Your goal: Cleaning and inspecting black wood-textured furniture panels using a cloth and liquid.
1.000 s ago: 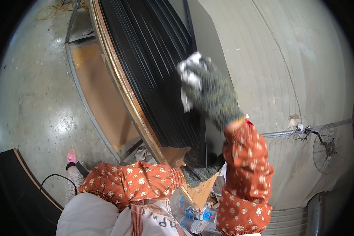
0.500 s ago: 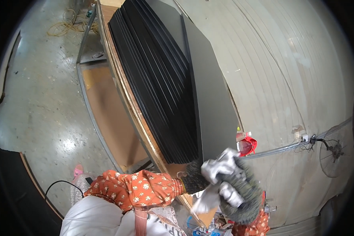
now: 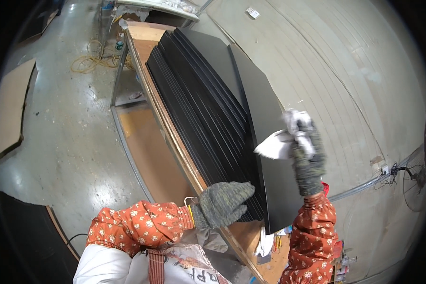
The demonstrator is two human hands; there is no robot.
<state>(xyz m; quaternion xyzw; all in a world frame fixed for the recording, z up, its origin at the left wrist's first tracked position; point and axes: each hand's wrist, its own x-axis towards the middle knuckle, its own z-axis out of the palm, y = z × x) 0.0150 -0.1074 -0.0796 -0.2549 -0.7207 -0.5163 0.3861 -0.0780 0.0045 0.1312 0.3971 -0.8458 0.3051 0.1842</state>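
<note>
Both my hands wear grey-green knitted gloves, below orange floral sleeves. My right hand point(image 3: 309, 158) is closed on a white cloth point(image 3: 275, 145), held bunched in front of the broad face of a dark grey panel point(image 3: 275, 189); whether the cloth touches it I cannot tell. That panel leans at the right side of a row of black panels point(image 3: 201, 111) standing on edge. My left hand point(image 3: 224, 203) holds nothing; its fingers stretch over the near end of the row, thumb apart. Motion blurs the cloth slightly.
The panels stand on a long wooden workbench point(image 3: 142, 32) with a metal frame beneath. A second white cloth point(image 3: 264, 242) lies at its near end. Yellow hose point(image 3: 87, 64) is coiled on the floor, far left. To the right are a wall and a fan point(image 3: 414, 187).
My right hand has carried the white cloth up and away along the panel's face. My left hand, partly hidden behind it before, now shows fully. The view has shifted.
</note>
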